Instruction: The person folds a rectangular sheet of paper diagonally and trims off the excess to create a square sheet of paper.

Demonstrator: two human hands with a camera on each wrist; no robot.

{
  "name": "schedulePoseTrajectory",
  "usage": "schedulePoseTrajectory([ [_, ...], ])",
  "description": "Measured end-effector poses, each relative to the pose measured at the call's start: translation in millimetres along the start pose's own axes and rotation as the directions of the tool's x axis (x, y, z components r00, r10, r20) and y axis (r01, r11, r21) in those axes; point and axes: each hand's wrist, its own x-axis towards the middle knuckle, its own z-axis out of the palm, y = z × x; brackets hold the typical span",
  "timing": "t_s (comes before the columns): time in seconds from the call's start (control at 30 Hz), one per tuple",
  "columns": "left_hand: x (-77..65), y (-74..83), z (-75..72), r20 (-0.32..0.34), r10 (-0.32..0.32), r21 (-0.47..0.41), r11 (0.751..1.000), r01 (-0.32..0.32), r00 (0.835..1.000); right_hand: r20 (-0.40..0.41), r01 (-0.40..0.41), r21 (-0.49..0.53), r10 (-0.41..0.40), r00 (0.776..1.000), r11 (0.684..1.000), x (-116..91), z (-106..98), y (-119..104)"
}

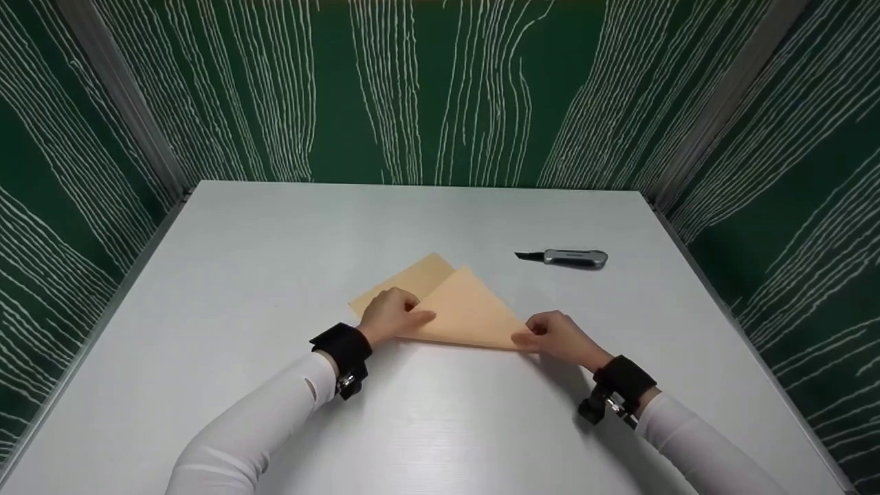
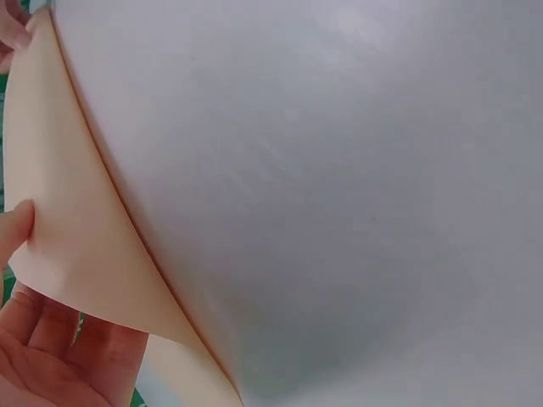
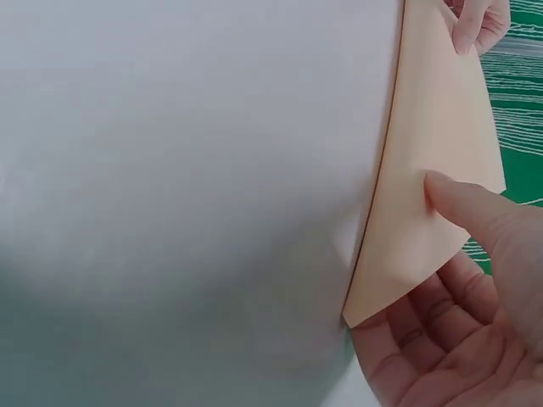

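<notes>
A tan sheet [image 1: 474, 309] that looked like paper was near the middle of the white counter [image 1: 275, 240], in front of the person. It was folded over, so one part lay on top of another. The top part came up to a point on the far side, and the back part [image 1: 412, 280] peeked out behind it on the left. The folded edge was on the side near the person. The left hand [image 1: 392, 316] held the left side of the sheet in a pinch. In the left wrist view, its thumb was on top of the sheet and its other fingers were under it. The right hand [image 1: 560, 337] pinched the right corner, at the end of the folded edge. In the right wrist view, that thumb was on top too, with the other fingers below. The two hands were apart, with the sheet between them. A small knife [image 1: 576, 259] lay on the counter, past the sheet and over to the right. It had a gray and black handle, and its dark blade pointed left. Nothing touched the knife but the counter. Each wrist had a black band [image 1: 344, 352] on it, and both arms wore long white sleeves [image 1: 261, 419]. Green walls [image 1: 337, 103] with wiggly white lines stood behind the counter and on both sides.
</notes>
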Motion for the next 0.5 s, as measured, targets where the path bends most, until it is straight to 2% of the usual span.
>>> schedulePoseTrajectory([
  [0.23, 12.5, -4.1, -0.4, 0.022, -0.065, -0.010, 0.998, 0.065, 0.998, 0.022, -0.079, 0.041, 0.078, 0.997, 0.996, 5, -4, -1],
  [0.5, 20.4, -5.0, -0.9, 0.044, -0.088, -0.027, 0.996, 0.090, 0.995, 0.024, -0.137, 0.023, 0.137, 0.990, 0.990, 12, -5, -3],
])
